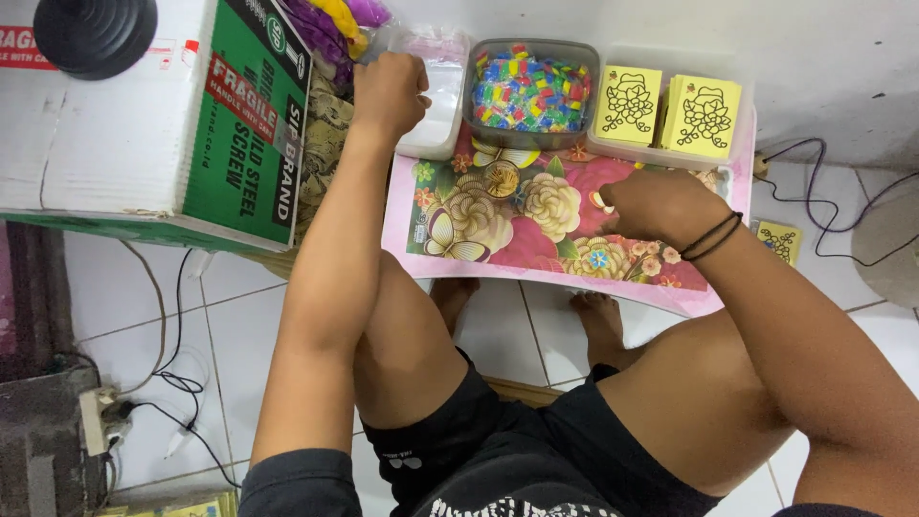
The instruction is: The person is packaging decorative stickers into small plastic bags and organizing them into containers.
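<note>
My left hand (388, 91) reaches forward onto a stack of clear plastic bags (445, 81) in a tray at the table's far left, fingers curled on the top bag. My right hand (651, 206) rests in a loose fist on the flowered pink table (522, 225), with a black band on its wrist and a small pale item at the fingertips. A grey tub of colourful small pieces (531, 91) stands at the back centre. Beside it, a clear tray holds two stacks of yellow cards (670, 110) with black flower outlines.
A large green and white cardboard box (163, 115) sits at the left with a black round object on top. Cables and a power strip (100, 416) lie on the white tiled floor. Another yellow card (780, 239) lies on the floor at the right, near black wires.
</note>
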